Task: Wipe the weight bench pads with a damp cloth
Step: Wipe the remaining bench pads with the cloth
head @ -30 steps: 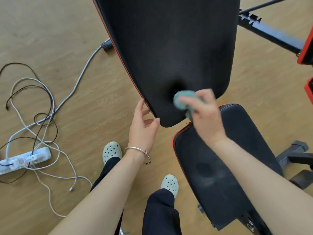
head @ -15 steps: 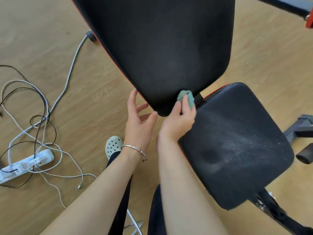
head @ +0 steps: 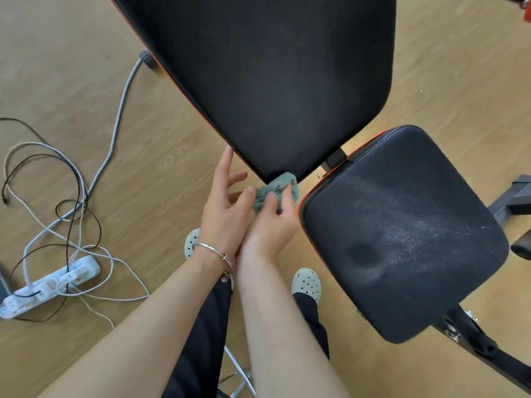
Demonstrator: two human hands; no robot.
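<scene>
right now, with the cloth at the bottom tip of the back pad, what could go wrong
1. The cloth is bunched small in the right hand, so each pass may skip parts of the back pad.
2. The seat pad shows a pale dusty patch that could get missed.
3. A power strip and loose cables lie on the floor to the left: a possible trip hazard, and a bad place for drips.

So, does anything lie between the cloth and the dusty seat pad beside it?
Nothing visible does. The right hand grips the cloth at the lower tip of the back pad, and the seat pad lies just right of it across a narrow gap. The left hand is on the cloth's other side.
</scene>
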